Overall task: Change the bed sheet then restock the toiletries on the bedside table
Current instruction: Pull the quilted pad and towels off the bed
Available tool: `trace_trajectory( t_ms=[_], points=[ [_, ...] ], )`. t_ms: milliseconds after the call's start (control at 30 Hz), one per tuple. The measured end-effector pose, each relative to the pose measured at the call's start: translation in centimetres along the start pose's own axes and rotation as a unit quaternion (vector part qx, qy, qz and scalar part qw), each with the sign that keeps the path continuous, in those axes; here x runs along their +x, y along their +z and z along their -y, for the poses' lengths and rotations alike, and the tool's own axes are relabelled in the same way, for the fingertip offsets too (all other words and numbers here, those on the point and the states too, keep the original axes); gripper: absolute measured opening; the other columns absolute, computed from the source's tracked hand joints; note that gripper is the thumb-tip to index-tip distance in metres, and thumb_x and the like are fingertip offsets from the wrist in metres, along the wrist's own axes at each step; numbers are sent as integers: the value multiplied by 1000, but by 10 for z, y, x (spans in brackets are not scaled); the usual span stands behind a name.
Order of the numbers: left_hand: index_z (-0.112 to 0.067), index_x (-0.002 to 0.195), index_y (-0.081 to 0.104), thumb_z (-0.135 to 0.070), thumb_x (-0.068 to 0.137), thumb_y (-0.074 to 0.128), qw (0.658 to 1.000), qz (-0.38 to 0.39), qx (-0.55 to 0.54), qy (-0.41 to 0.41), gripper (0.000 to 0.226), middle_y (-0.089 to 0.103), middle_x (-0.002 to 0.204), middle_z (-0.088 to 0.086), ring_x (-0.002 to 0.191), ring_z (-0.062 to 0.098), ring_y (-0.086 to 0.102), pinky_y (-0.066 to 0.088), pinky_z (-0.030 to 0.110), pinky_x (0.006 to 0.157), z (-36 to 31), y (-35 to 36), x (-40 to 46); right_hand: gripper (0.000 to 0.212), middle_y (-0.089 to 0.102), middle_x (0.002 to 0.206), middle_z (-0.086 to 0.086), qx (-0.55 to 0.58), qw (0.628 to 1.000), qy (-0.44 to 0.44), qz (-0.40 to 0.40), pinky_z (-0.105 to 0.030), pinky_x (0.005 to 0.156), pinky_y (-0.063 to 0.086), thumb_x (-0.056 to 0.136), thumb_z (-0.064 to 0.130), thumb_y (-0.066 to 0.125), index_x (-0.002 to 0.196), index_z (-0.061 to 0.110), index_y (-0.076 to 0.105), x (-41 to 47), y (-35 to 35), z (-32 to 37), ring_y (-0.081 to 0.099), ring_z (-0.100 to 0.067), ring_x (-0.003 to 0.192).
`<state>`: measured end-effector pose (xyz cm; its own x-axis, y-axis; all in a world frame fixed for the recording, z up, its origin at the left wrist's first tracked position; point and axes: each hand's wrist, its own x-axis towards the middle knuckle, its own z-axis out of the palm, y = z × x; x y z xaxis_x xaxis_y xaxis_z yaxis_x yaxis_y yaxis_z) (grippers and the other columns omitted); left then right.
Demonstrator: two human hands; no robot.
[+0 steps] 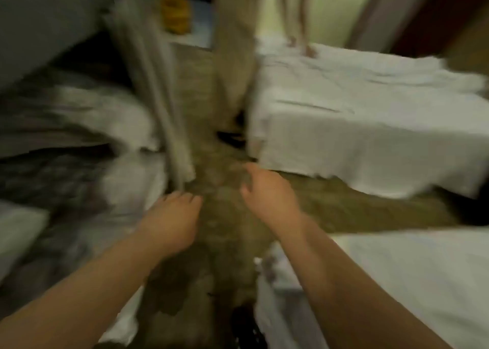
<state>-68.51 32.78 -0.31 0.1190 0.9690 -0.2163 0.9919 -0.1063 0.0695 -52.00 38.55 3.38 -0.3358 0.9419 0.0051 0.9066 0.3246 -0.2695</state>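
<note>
The frame is badly blurred by motion. My left hand reaches forward over the brown floor, its fingertips at the lower end of a hanging strip of pale sheet; whether it holds the cloth cannot be told. My right hand is held out with loosely curled fingers and nothing in it, just in front of the corner of a bed covered by a white sheet. On the left lies a heap of crumpled white and grey bedding.
Another person's leg in beige trousers stands in the aisle between the beds. A yellow object sits on a pale surface at the back. White cloth lies at the lower right. A brown carpeted aisle runs between them.
</note>
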Motion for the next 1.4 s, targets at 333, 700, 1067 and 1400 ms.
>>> trace_trajectory(
  t_ms=[333, 700, 1067, 1400],
  points=[
    [-22, 133, 47, -28, 98, 40, 914, -2, 15, 406, 37, 43, 138, 2, 125, 20, 40, 37, 32, 103, -419, -11, -75, 48, 53, 126, -5, -5, 902, 429, -51, -34, 93, 37, 96, 25, 40, 143, 25, 31, -427, -53, -222, 50, -25, 113],
    [-23, 135, 47, -29, 98, 41, 791, 89, 33, 604, 38, 41, 142, -1, 128, 17, 38, 37, 30, 102, -683, 133, -324, 46, 41, 143, -5, -4, 783, 607, -133, -34, 102, 32, 93, 24, 46, 139, 23, 41, -769, -43, -293, 42, -26, 123],
    [-17, 127, 54, -23, 96, 44, 740, 116, 31, 662, 33, 47, 133, 5, 119, 23, 43, 41, 34, 98, -785, 213, -445, 38, 54, 131, -4, 34, 641, 743, -188, -33, 100, 37, 94, 22, 47, 132, 22, 51, -975, -19, -284, 48, -24, 118],
    [-13, 124, 55, -22, 95, 41, 748, 108, 61, 652, 33, 50, 129, 7, 116, 24, 45, 42, 36, 97, -840, 244, -580, 27, 50, 131, -4, 75, 682, 697, -211, -30, 95, 38, 91, 20, 53, 117, 15, 62, -1088, -28, -307, 47, -23, 117]
  ],
)
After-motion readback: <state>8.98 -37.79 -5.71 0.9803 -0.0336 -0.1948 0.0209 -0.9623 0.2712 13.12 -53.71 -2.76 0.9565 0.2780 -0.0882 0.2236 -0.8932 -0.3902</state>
